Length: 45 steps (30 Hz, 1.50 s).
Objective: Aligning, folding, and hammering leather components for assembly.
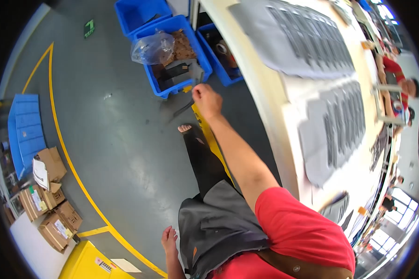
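The right hand (pixel 206 99) is reaching with its grip pressed together toward the blue bin (pixel 174 56) at 12 o'clock; the left hand (pixel 169 240) is hanging spread.

Lower left of the frame: I note a cluster of brown cardboard boxes (pixel 51 197) on the floor, several carrying small white and yellow-green labels; the topmost one stands open with a white sheet (pixel 40 173) hanging from its flap. Bottom left: a yellow container (pixel 81 265) bears a white label with red marking (pixel 105 265). Upper left: a small green floor sign (pixel 89 28). Upper centre: a clear plastic bag (pixel 152 46) lies in a blue bin (pixel 201 60).
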### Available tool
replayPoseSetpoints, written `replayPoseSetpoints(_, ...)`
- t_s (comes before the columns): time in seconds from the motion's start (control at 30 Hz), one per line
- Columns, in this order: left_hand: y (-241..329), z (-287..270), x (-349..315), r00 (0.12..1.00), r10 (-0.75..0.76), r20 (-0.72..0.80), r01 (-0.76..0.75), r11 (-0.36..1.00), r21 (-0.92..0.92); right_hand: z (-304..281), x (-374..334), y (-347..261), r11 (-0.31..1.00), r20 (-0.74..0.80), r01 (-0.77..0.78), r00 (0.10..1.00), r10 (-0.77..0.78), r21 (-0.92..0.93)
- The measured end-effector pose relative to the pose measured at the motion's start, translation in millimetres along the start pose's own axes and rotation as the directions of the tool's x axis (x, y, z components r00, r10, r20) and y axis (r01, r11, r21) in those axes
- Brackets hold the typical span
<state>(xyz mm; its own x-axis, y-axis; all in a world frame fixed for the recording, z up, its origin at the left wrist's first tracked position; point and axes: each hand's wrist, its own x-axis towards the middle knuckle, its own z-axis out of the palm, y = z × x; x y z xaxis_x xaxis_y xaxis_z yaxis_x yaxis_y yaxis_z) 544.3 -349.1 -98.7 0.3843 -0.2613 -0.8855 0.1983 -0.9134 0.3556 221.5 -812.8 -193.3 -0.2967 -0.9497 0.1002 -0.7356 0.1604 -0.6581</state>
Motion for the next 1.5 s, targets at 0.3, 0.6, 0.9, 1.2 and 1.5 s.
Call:
replayPoseSetpoints(0.3,-9.6,-29.3,-43.9,0.984,0.109,0.139,-0.136,0.971,0.196,-266.3,-232.2,-110.6,0.900,-0.124,0.329,0.944,-0.306,0.285)
replayPoseSetpoints(0.6,-7.5,-90.0,34.3,0.862,0.188,0.472,-0.473,0.635,0.611,-421.8,-351.0,-125.6,0.818,-0.051,0.283,0.953,-0.298,0.501)
replayPoseSetpoints(0.9,58.0,65.4,-55.2,0.859,0.263,0.440,-0.439,0.821,0.366,-612.5,-458.7,-68.9,0.866,0.132,-0.123,0.989,0.067,0.484)
replayPoseSetpoints(1.2,20.9,207.1,-238.1,0.527,0.567,0.633,-0.835,0.484,0.262,-769.0,-626.0,170.1,0.461,0.408,-0.787,0.610,0.679,0.409)
replayPoseSetpoints(1.5,-159.4,336.8,-523.9,-0.512,-0.414,0.752,-0.858,0.275,-0.433,-737.3,-709.5,294.5,0.487,0.329,-0.818,0.571,0.752,0.307)
